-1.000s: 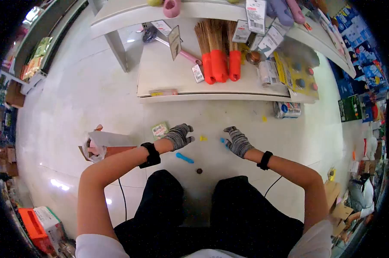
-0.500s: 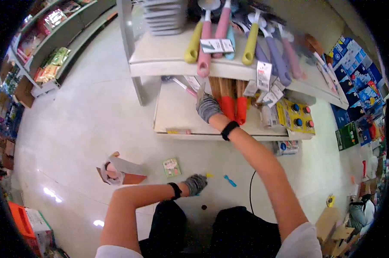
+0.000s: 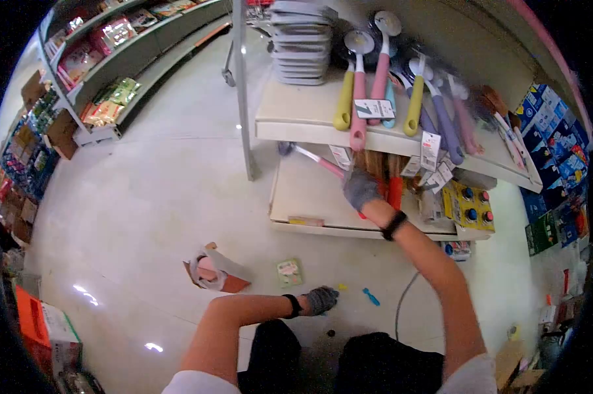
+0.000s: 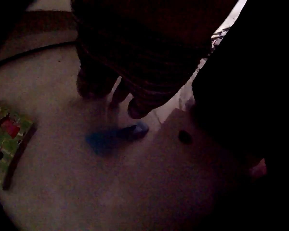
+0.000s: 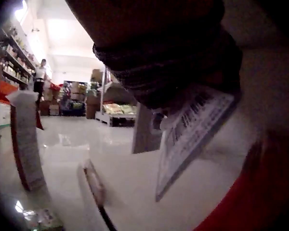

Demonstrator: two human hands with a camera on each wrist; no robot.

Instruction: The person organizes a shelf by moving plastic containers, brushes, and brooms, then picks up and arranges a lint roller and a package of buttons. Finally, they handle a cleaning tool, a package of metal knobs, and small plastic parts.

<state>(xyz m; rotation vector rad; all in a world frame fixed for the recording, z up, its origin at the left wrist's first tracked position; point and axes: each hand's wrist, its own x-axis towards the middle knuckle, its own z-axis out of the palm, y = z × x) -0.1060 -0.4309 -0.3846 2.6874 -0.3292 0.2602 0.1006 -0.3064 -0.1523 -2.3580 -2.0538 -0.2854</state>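
My right hand (image 3: 362, 189), in a grey striped glove, reaches onto the lower shelf (image 3: 290, 203) by the end of a pink-handled utensil (image 3: 326, 164) and red-handled brooms (image 3: 395, 190). In the right wrist view its fingers overlap the upper part of a barcoded card tag (image 5: 192, 125); I cannot tell whether they grip it. Low over the floor, my left hand (image 3: 321, 300), gloved alike, hangs with loosely bent fingers. Just below them lies a blue object (image 4: 118, 137). To its right are a yellow bit (image 3: 342, 286) and another slim blue piece (image 3: 371, 297).
A small green box (image 3: 289, 272) and a bag-lined carton (image 3: 234, 279) stand left of my left hand. A dark round thing (image 3: 331, 333) lies near my knees. Above the right hand, the upper shelf edge (image 3: 296, 131) carries overhanging utensil handles (image 3: 357, 131) and tags.
From low over the floor, my right hand has moved up and forward onto the lower shelf. My left hand stays low, now over the blue object. The head view has tilted up toward the shelves.
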